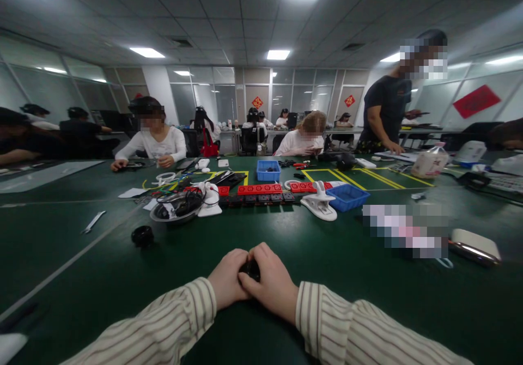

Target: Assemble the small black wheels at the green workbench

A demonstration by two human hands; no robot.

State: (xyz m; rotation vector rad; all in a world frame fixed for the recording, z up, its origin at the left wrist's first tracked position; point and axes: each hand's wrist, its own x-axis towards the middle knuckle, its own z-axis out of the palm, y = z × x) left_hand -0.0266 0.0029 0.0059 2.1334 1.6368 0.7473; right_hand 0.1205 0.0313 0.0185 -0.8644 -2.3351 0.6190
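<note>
Both of my hands meet around a small round black object (250, 269) just above the green table (180, 321), close to me. My left hand (229, 279) wraps its far left side with curled fingers. From the right, my right hand (273, 280) closes over it, thumb across the front and fingers on top. Most of the object is covered by my hands, so its kind does not show. A similar-looking black round part (143, 236) sits on the table to the left of my hands.
Beyond my hands lie red and black power strips (261, 189), a white clip base (321, 204), a bowl of black cables (177, 207) and blue bins (346, 196). A wrench (93, 222) lies left; a power bank (476, 246) lies right. People sit across; one person (386, 106) stands.
</note>
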